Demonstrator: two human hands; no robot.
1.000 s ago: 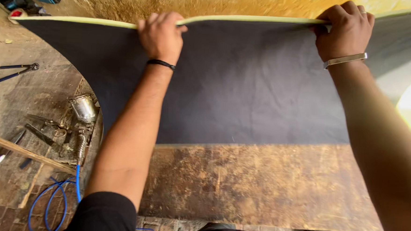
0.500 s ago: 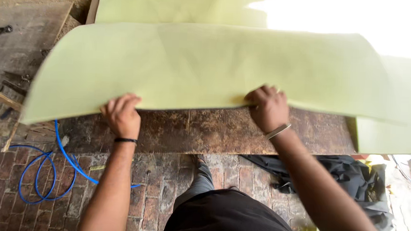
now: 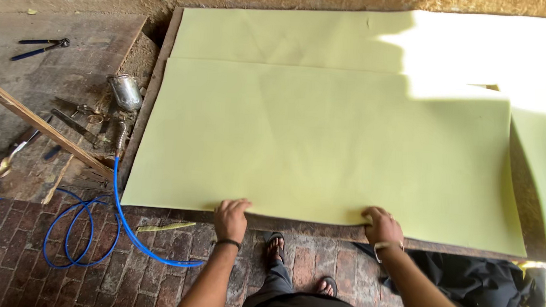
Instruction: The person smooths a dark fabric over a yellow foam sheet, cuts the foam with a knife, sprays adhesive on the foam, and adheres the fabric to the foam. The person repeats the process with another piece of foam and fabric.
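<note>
Left hand [image 3: 231, 218] and right hand [image 3: 382, 226], fingers curled, both grip the near edge of the flat yellow sheet [image 3: 323, 144]

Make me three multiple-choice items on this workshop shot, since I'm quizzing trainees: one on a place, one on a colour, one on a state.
1. Where is the spray gun?
A. left of the foam sheet
B. on top of the sheet
C. beside the sandalled feet

2. What colour is the coiled hose?
A. red
B. blue
C. green

3. How does the top foam sheet lie?
A. rolled up
B. standing on edge
C. flat, both hands at its near edge

Answers:
1 A, it lies among the tools on the boards left of the sheet.
2 B, the loops on the brick floor are blue.
3 C, the left hand and right hand rest on the near edge of the spread-out sheet.
</note>
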